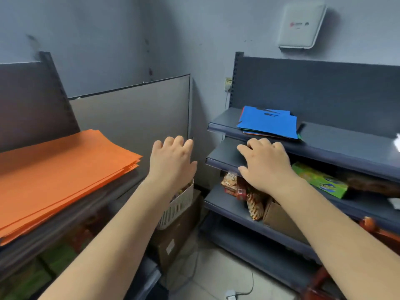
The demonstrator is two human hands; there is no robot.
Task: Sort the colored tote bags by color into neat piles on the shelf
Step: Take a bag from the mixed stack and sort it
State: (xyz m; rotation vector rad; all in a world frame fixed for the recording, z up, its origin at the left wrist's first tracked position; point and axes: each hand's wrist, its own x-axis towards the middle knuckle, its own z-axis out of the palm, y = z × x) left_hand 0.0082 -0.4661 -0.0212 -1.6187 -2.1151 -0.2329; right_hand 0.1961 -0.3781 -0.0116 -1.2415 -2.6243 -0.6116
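Note:
A neat pile of orange tote bags [62,167] lies flat on the left shelf. On the top board of the right shelf [346,144] sits a mixed stack of bags with a blue one [270,124] on top; red and green edges show beneath it. My left hand [173,161] hovers in the gap between the two shelves, fingers loosely curled, holding nothing. My right hand [266,163] is raised in front of the second board of the right shelf, just below the blue stack, fingers relaxed and empty.
Snack packets [233,185], a green box [322,180] and a cardboard box [281,219] fill the lower right shelves. A white slatted basket [179,206] sits on a carton between the shelves. A cable and plug lie on the floor. A white box hangs on the wall.

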